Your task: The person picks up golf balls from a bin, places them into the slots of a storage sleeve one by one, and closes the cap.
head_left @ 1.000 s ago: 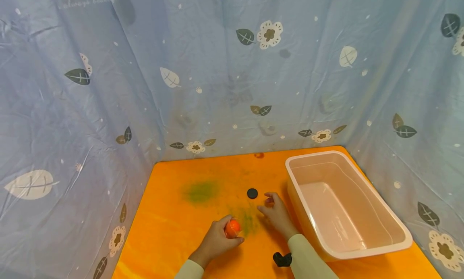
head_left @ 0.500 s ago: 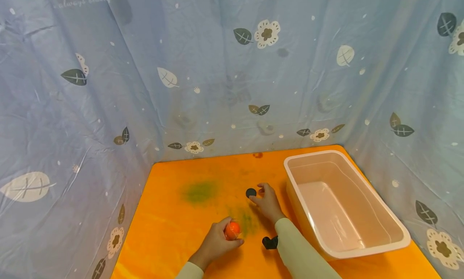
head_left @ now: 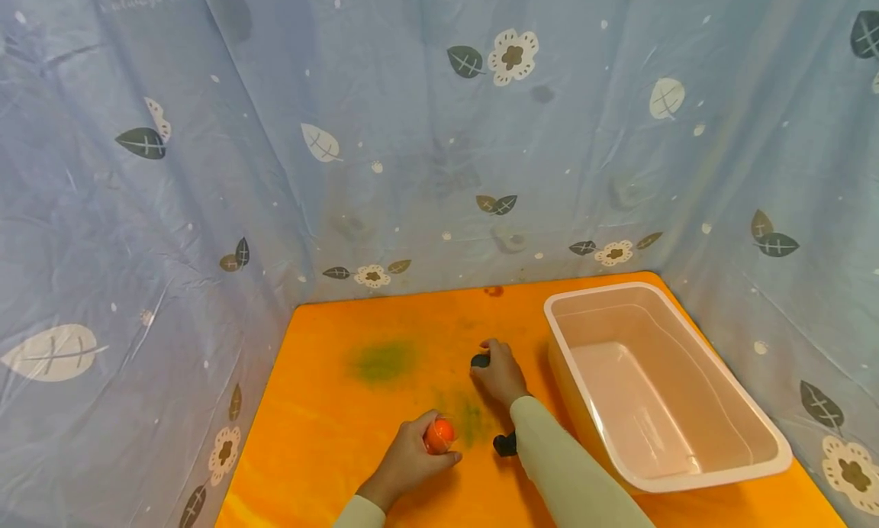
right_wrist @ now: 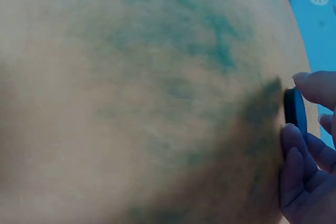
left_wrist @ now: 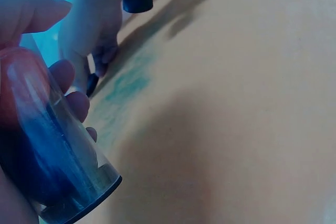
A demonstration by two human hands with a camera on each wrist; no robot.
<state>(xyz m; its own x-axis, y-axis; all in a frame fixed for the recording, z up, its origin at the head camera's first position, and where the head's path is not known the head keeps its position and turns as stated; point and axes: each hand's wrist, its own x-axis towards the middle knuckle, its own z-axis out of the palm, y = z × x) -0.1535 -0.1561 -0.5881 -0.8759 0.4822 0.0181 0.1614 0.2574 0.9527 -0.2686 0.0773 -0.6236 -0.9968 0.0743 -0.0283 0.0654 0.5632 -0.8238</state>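
In the head view my left hand [head_left: 410, 458] grips a clear jar [head_left: 448, 445] at the front middle of the orange table. An orange rounded thing [head_left: 441, 430] shows inside it. The left wrist view has the jar's clear wall and dark-edged end [left_wrist: 86, 203] up close, with fingers wrapped round it. Farther back and to the right, my right hand [head_left: 503, 375] pinches a black round lid [head_left: 479, 361] between thumb and fingers. Seen from the right wrist, this lid [right_wrist: 296, 113] appears nearly edge-on. Whether it touches the table I cannot tell.
A pale pink plastic tub [head_left: 590, 406] stands on the right side of the table, close to my right forearm. Green stains [head_left: 381, 362] mark the orange tabletop. Blue patterned curtains [head_left: 426, 146] enclose the back and both sides. A black device [head_left: 505, 444] sits at my right wrist.
My right hand has moved left and away from me to the black lid, and its fingers have closed on it. The left hand stays in place with the jar.
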